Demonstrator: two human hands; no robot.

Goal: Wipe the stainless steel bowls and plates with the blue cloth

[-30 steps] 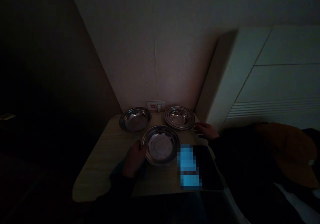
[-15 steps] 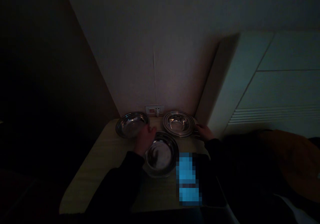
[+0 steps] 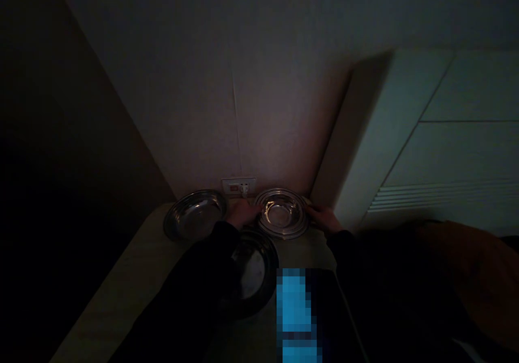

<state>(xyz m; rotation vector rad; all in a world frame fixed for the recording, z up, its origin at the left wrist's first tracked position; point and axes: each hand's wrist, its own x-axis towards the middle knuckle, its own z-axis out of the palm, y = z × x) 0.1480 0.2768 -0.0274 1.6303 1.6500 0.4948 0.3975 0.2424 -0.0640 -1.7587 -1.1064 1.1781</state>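
Note:
The room is very dim. Three steel plates lie on a small light wooden table [image 3: 133, 276]. My left hand [image 3: 242, 215] rests at the left rim of the far right plate [image 3: 283, 219], which looks like a small stack. My right hand [image 3: 323, 219] touches the same plate's right rim. Both hands seem to curl round the rim, though the fingers are dark and hard to read. The near plate [image 3: 253, 274] lies partly under my left sleeve. The far left plate [image 3: 193, 219] sits untouched.
A wall socket [image 3: 238, 186] sits just behind the plates. A white cabinet [image 3: 425, 146] stands close on the right. A dark flat object with a blurred blue patch [image 3: 298, 314] lies at the table's near right. A brown rounded shape [image 3: 478, 276] is at far right.
My left hand left the near plate and reached forward to the far right plate's left rim. My right hand moved onto its right rim. The camera leaned closer.

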